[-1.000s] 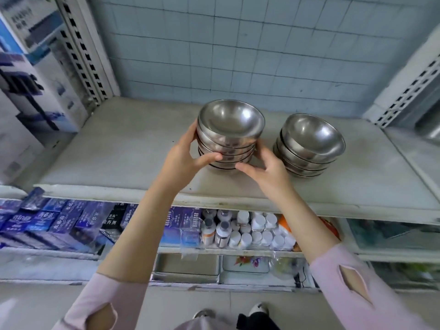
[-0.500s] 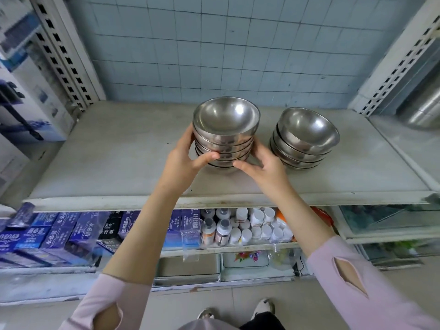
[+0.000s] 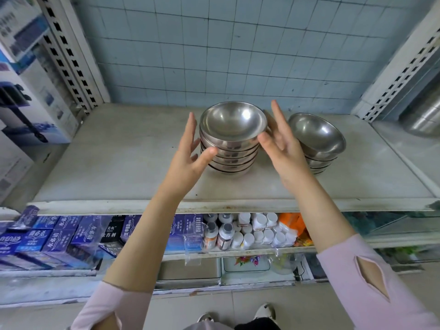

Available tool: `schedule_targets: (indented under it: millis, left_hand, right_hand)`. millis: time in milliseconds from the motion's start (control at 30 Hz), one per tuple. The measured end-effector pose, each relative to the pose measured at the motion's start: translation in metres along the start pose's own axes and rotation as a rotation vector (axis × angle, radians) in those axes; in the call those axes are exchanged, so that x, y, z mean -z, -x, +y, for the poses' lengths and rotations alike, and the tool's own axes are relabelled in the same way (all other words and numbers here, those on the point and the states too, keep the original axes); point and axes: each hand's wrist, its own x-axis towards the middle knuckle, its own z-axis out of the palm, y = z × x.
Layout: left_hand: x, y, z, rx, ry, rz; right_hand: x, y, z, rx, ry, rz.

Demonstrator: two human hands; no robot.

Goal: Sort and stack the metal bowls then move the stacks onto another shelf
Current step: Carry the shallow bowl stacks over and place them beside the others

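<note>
A stack of several metal bowls [image 3: 232, 139] stands on the grey top shelf [image 3: 123, 167], near its middle. A second, lower stack of metal bowls [image 3: 317, 141] stands just to its right. My left hand [image 3: 190, 158] is at the left side of the middle stack, fingers straight and spread, thumb tip close to the bowls. My right hand [image 3: 283, 144] is between the two stacks, fingers spread and straight, beside the top bowl's rim. Neither hand holds a bowl.
Perforated shelf uprights [image 3: 71, 58] rise at both sides, against a tiled back wall. Boxes stand at the far left [image 3: 26, 91]. A large metal pot [image 3: 426, 115] sits on the neighbouring shelf at right. The lower shelf holds blue boxes [image 3: 54, 236] and white bottles [image 3: 252, 232].
Both hands gripped the sides of the middle stack before. Now they have let go, and their fingers are spread open beside it. The stack stays on the shelf.
</note>
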Motion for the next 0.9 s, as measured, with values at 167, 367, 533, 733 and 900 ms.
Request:
schedule_targets:
  millis: [167, 367, 533, 733, 900]
  left_hand:
    - [-0.007, -0.006, 0.008, -0.054, 0.001, 0.071]
    - [-0.011, -0.004, 0.004, -0.081, 0.019, 0.043]
    - [-0.012, -0.004, 0.002, -0.088, 0.031, 0.06]
    - [-0.011, -0.007, 0.0, -0.085, 0.057, 0.089]
    - [-0.014, -0.008, 0.004, -0.067, 0.074, 0.136]
  right_hand:
    - [-0.003, -0.001, -0.002, 0.029, 0.015, 0.017]
    - [-0.006, -0.002, 0.001, 0.02, 0.011, 0.038]
    - [-0.005, -0.004, 0.001, 0.033, 0.021, 0.032]
    - [0.0, -0.006, -0.002, 0.031, 0.006, -0.003]
    - [0.003, -0.008, -0.001, 0.014, 0.019, -0.006]
